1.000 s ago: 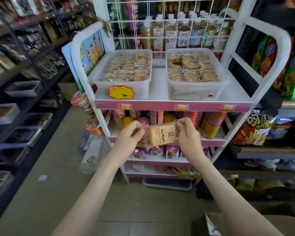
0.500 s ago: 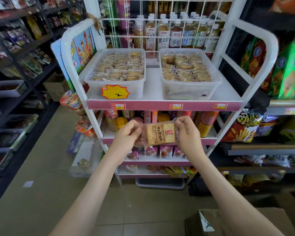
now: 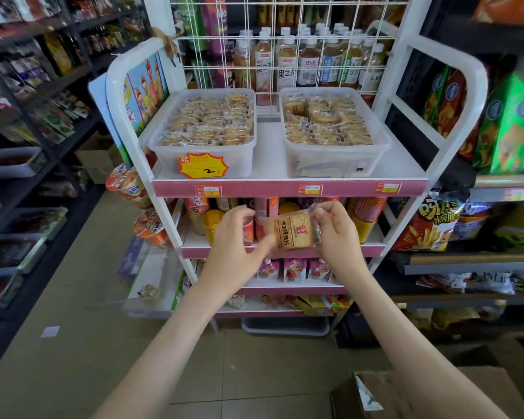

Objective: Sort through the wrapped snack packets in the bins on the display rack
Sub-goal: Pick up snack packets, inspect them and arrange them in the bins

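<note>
A clear-wrapped snack packet (image 3: 292, 231) with a tan cracker and red lettering is held in front of the rack's second shelf. My right hand (image 3: 336, 234) pinches its right edge at the top corner. My left hand (image 3: 235, 241) touches its lower left edge with fingers curled. Two translucent bins stand on the top shelf of the white and pink display rack (image 3: 288, 189): the left bin (image 3: 245, 160) with a yellow price star, the right bin (image 3: 375, 155), both full of wrapped packets.
Bottled drinks (image 3: 288, 63) stand behind a white wire grid. Cups and cans fill the second shelf, pouches the third. Cup noodles (image 3: 127, 184) hang at the rack's left. Chip bags (image 3: 508, 128) fill shelves to the right, dark shelving the left. A cardboard box (image 3: 406, 394) sits bottom right.
The packet has turned slightly and my left hand has slid down to its lower left edge. The camera has moved closer to the rack.
</note>
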